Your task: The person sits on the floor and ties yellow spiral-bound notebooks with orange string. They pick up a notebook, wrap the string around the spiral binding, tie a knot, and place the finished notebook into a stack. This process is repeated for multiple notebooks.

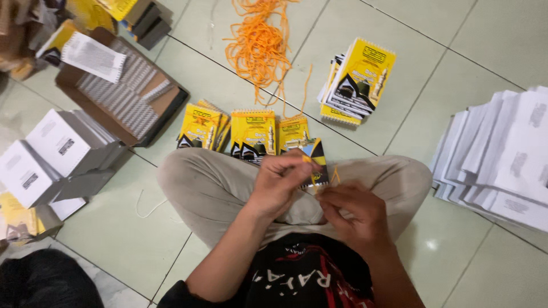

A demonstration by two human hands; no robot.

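We're sat cross-legged on the tiled floor (pixel 502 268), both hands meeting over the lap. Our left hand (pixel 278 183) has its fingers (pixel 288 165) pinched shut on the top edge of a small yellow-and-black spiral booklet (pixel 315 162), held upright just above the knees. Our right hand (pixel 351 211) sits just beside it, fingers curled in and nearly shut, w/ a bit of orange string (pixel 334 174) sticking up between the hand and the booklet; can't tell exactly how the string is gripped. On the floor right in front of the legs, approx. centre, stands a row of matching yellow booklets (pixel 253 132), leaning side by side. Further out, toward the far edge, lies a loose tangle of orange cord (pixel 258 45), and just right of it a messy stack of the same booklets (pixel 357 82). At the right edge sits a fanned pile of white sheets (pixel 502 159). On the left, an open cardboard box (pixel 123 94) holds spiral binding coils, w/ white boxes (pixel 45 154) stacked nearer us at the left edge. A thin white string (pixel 149 210) lies on the floor by our left knee.
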